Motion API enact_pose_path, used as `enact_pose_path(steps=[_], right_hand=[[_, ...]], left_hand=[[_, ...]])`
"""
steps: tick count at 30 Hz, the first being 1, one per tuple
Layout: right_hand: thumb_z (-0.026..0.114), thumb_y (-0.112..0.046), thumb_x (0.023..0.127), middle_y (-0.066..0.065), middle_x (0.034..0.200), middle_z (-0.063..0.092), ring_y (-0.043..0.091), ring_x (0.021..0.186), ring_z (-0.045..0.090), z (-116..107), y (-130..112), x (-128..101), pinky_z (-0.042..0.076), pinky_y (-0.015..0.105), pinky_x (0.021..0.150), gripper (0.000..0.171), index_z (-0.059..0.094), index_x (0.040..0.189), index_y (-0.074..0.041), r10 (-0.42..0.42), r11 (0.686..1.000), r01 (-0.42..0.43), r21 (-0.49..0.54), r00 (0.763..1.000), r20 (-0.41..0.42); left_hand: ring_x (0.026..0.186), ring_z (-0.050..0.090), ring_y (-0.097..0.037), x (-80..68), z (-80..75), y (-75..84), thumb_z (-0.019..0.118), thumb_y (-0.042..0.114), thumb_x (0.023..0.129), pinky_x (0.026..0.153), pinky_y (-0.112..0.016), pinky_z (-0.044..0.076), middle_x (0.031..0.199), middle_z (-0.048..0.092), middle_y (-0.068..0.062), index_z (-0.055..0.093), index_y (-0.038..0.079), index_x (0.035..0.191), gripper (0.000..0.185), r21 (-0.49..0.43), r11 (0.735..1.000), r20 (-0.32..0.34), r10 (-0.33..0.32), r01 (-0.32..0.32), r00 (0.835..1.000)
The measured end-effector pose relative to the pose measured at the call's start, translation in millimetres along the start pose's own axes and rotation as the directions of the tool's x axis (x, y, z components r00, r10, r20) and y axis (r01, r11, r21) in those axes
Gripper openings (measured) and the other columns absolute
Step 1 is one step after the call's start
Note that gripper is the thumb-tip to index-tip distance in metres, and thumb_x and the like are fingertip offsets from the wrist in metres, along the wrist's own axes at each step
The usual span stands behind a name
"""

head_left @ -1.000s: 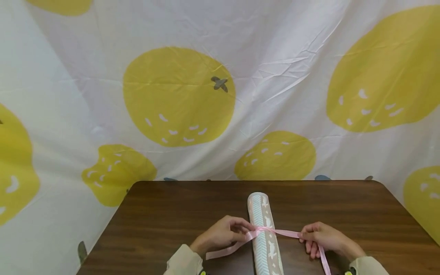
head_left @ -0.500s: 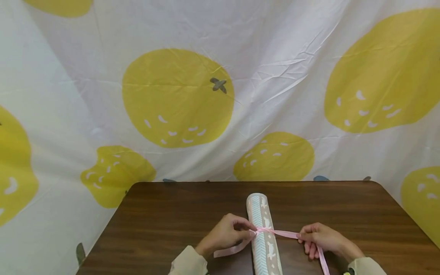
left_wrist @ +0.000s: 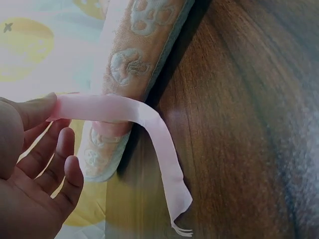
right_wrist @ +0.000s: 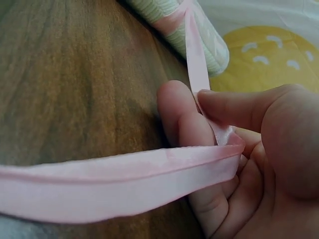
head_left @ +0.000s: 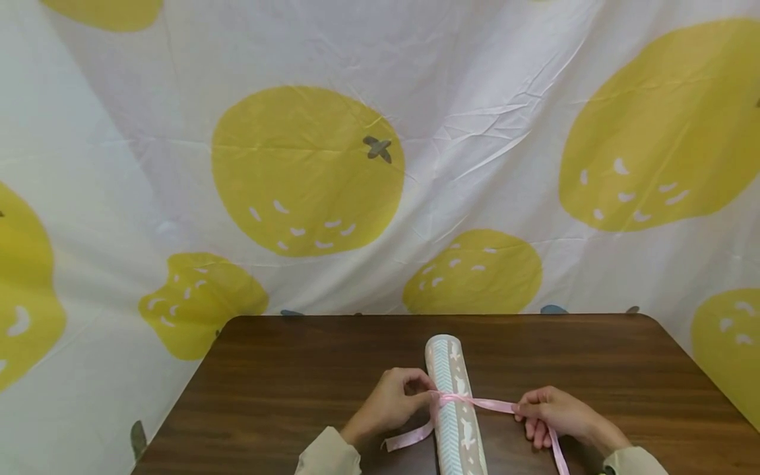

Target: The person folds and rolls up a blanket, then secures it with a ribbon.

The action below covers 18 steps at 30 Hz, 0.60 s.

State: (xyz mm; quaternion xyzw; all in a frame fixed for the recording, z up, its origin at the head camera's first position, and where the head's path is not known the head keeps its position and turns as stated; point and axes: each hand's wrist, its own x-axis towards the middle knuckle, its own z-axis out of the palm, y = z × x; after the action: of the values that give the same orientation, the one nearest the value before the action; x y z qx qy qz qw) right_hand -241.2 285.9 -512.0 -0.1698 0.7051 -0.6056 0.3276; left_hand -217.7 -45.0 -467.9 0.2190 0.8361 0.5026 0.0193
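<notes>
A rolled-up patterned cloth, with pale blue zigzags and white animal shapes on beige, lies lengthwise on the table. Around its middle passes a pink ribbon, crossed over on top. My left hand pinches the ribbon between thumb and forefinger close to the roll's left side. From there the frayed ribbon end droops beside the roll. On the other side, my right hand pinches the ribbon between thumb and fingers and holds it taut. Its long tail runs through the right palm and hangs down toward the front.
The dark wood-grain table stretches out on both sides of the roll. Behind its far edge hangs a white curtain printed with large yellow fruit.
My left hand has slid along the ribbon, and its thumb now pinches nearer the roll. The loose left end has shifted right and hangs more steeply. My right hand has barely moved.
</notes>
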Motion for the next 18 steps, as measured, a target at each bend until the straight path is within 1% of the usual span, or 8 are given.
enact_pose_path(steps=[2, 4, 6, 8, 11, 14, 15, 18], right_hand=[[0.052, -0.015, 0.101, 0.002, 0.067, 0.065, 0.006, 0.053, 0.064, 1.2, -0.1, -0.6, 0.050, 0.019, 0.049, 0.028, 0.061, 0.094, 0.011, 0.004, 1.000, -0.004, -0.005, 1.000, -0.008], [0.052, -0.017, 0.101, 0.002, 0.068, 0.066, 0.006, 0.054, 0.064, 1.7, -0.7, -1.6, 0.050, 0.019, 0.049, 0.028, 0.062, 0.094, 0.009, 0.001, 1.000, -0.001, 0.003, 1.000, -0.001], [0.050, -0.016, 0.102, 0.003, 0.071, 0.068, 0.006, 0.057, 0.064, 1.6, -2.7, -2.8, 0.051, 0.020, 0.051, 0.030, 0.061, 0.095, 0.011, -0.020, 0.999, 0.019, 0.032, 0.999, 0.029], [0.048, -0.016, 0.103, 0.002, 0.075, 0.069, 0.006, 0.060, 0.064, 2.0, -8.2, -3.8, 0.051, 0.020, 0.053, 0.030, 0.061, 0.097, 0.011, -0.049, 0.996, 0.044, 0.073, 0.997, 0.061], [0.044, -0.016, 0.105, -0.001, 0.080, 0.069, 0.006, 0.064, 0.064, 4.3, -23.6, -4.7, 0.052, 0.021, 0.056, 0.029, 0.063, 0.100, 0.005, -0.092, 0.988, 0.079, 0.136, 0.991, 0.093], [0.045, -0.018, 0.105, -0.002, 0.082, 0.069, 0.006, 0.066, 0.064, 10.4, -44.0, -3.2, 0.052, 0.021, 0.058, 0.027, 0.066, 0.104, -0.001, -0.127, 0.982, 0.114, 0.152, 0.988, 0.083], [0.045, -0.019, 0.105, -0.002, 0.083, 0.070, 0.006, 0.067, 0.064, 13.1, -51.0, -2.0, 0.053, 0.021, 0.058, 0.028, 0.067, 0.105, -0.002, -0.133, 0.981, 0.121, 0.150, 0.988, 0.076], [0.046, -0.020, 0.105, 0.000, 0.087, 0.070, 0.007, 0.070, 0.065, 23.5, -69.5, 3.4, 0.054, 0.021, 0.061, 0.030, 0.066, 0.111, 0.002, -0.160, 0.980, 0.151, 0.133, 0.985, 0.062]], left_hand=[[0.065, 0.055, 0.000, -1.2, -0.4, -0.5, 0.074, 0.013, 0.087, 0.060, -0.019, 0.048, 0.074, 0.065, 0.008, 0.073, 0.009, 0.088, 0.004, -0.008, 1.000, 0.001, -0.007, 0.007, 1.000], [0.066, 0.055, 0.001, -1.9, -0.8, -0.7, 0.074, 0.012, 0.087, 0.060, -0.019, 0.048, 0.075, 0.066, 0.008, 0.073, 0.009, 0.088, 0.004, -0.003, 1.000, 0.000, -0.003, 0.003, 1.000], [0.066, 0.055, 0.001, -2.4, -1.1, -0.7, 0.074, 0.013, 0.087, 0.061, -0.019, 0.048, 0.076, 0.066, 0.008, 0.073, 0.009, 0.088, 0.004, 0.006, 1.000, 0.001, 0.001, -0.001, 1.000], [0.066, 0.055, 0.002, -2.9, -1.6, -0.4, 0.074, 0.013, 0.087, 0.061, -0.018, 0.048, 0.076, 0.066, 0.008, 0.073, 0.009, 0.088, 0.004, 0.012, 1.000, 0.002, 0.004, -0.004, 1.000], [0.066, 0.056, 0.002, -3.2, -2.5, 0.4, 0.074, 0.012, 0.087, 0.062, -0.019, 0.049, 0.076, 0.067, 0.007, 0.073, 0.008, 0.088, 0.004, 0.018, 1.000, 0.009, 0.010, -0.010, 1.000], [0.067, 0.057, 0.002, -2.8, -3.2, 1.4, 0.073, 0.010, 0.087, 0.062, -0.019, 0.050, 0.077, 0.068, 0.004, 0.072, 0.007, 0.088, 0.003, 0.011, 1.000, 0.015, 0.018, -0.019, 1.000], [0.067, 0.057, 0.001, -2.7, -3.5, 1.7, 0.073, 0.010, 0.087, 0.062, -0.019, 0.050, 0.077, 0.069, 0.003, 0.072, 0.007, 0.088, 0.003, 0.008, 1.000, 0.017, 0.020, -0.020, 1.000], [0.067, 0.057, 0.001, -2.8, -3.8, 2.3, 0.072, 0.010, 0.088, 0.062, -0.019, 0.050, 0.078, 0.070, -0.001, 0.072, 0.006, 0.088, 0.003, 0.004, 1.000, 0.020, 0.020, -0.020, 1.000]])
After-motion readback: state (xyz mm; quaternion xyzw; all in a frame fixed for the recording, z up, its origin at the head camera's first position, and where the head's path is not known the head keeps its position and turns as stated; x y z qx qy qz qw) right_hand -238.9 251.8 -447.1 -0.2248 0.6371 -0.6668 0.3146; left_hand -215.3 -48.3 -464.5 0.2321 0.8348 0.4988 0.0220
